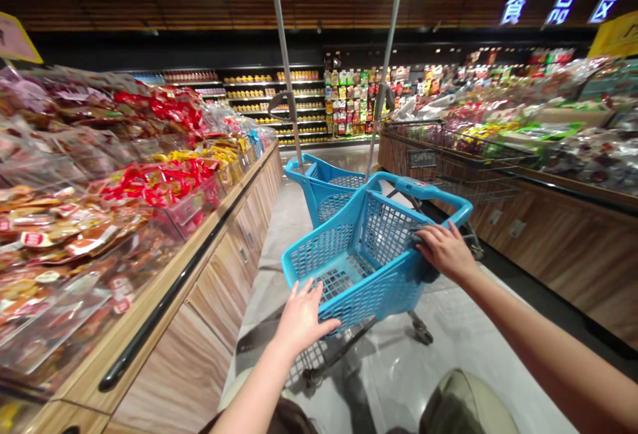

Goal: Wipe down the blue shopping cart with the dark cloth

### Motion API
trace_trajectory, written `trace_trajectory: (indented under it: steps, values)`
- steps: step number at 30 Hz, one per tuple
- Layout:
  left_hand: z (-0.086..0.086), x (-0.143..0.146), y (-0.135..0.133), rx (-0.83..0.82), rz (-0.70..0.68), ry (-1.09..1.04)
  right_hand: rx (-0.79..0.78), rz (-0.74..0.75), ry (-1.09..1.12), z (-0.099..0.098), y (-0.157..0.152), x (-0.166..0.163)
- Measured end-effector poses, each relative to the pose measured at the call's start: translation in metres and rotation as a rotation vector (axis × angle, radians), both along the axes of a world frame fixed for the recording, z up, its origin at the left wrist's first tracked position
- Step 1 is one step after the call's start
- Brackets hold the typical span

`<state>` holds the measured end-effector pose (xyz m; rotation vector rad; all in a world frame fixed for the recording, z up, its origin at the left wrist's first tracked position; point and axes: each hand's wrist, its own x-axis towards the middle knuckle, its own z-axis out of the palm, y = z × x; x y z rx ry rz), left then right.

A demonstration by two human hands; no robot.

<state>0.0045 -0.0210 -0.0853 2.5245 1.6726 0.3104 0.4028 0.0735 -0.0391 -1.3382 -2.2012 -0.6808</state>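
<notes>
A blue plastic shopping cart (383, 281) with lattice walls stands in front of me, turned sideways, its basket bare inside. My left hand (302, 314) lies at the near corner of its rim, fingers stretched out and thumb apart. At the handle end, my right hand (446, 248) presses a dark grey cloth (417, 238) over the side of the cart; part of the cloth hangs below the hand along the outer wall. Just behind stands a second blue cart (312, 188), with two grey poles (282, 35) rising from it.
Wood-panelled bins of packaged snacks (149, 188) run along the left. On the right, a dark wire cart (448, 161) stands against another wooden bin (558, 234). Stocked shelves (274, 102) line the back wall. Grey floor (269, 234) shows between the bins; my knees are below.
</notes>
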Motion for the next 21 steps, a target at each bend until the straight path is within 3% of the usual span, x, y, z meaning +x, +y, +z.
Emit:
trace_trajectory:
  steps: [4,8,15,19,21]
  values:
    - [0.000,0.008,-0.004,-0.017,0.005,-0.036,0.072,-0.132,0.102,0.008,0.013,0.018]
    - [-0.003,0.021,-0.005,-0.015,0.018,-0.056,0.047,-0.119,0.102,-0.011,0.015,-0.029]
    - [-0.010,0.032,-0.018,0.012,0.011,-0.071,-0.124,0.121,0.284,-0.042,-0.044,-0.143]
    - [-0.004,0.018,-0.014,0.016,-0.087,-0.109,-0.195,0.280,0.377,-0.048,-0.073,-0.164]
    - [0.005,0.004,0.002,0.061,-0.024,-0.142,-0.214,0.356,0.377,-0.049,-0.077,-0.160]
